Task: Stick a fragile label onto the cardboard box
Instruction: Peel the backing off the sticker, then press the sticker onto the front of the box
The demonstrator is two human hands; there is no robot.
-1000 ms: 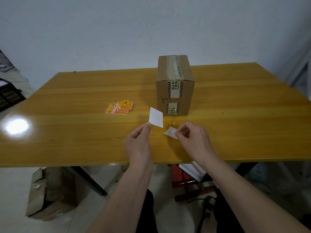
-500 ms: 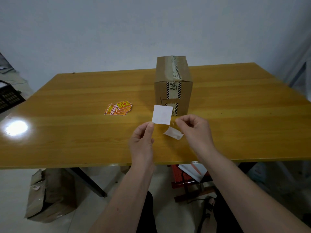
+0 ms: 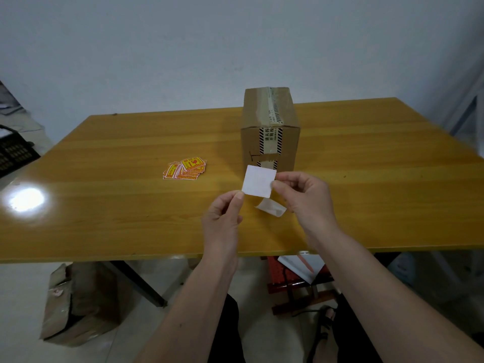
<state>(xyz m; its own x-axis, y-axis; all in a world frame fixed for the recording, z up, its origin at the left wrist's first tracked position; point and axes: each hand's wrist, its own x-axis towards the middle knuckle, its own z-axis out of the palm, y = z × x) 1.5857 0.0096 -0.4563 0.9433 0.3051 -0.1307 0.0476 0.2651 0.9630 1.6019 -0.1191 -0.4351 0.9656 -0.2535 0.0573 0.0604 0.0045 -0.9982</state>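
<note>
Right hand point(image 3: 305, 197) now pinches label point(image 3: 258, 181).

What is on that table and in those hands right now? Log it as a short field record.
surface: yellow wooden table
target: tall brown cardboard box sealed with striped tape, upright, label not yet on it
spare stock: fanned pile of red and yellow fragile stickers, left of the box
left hand: fingers pinch the lower left corner of a white square label, blank side to the camera
right hand: fingers at the label's right edge; peeled translucent backing strip hangs below
</note>
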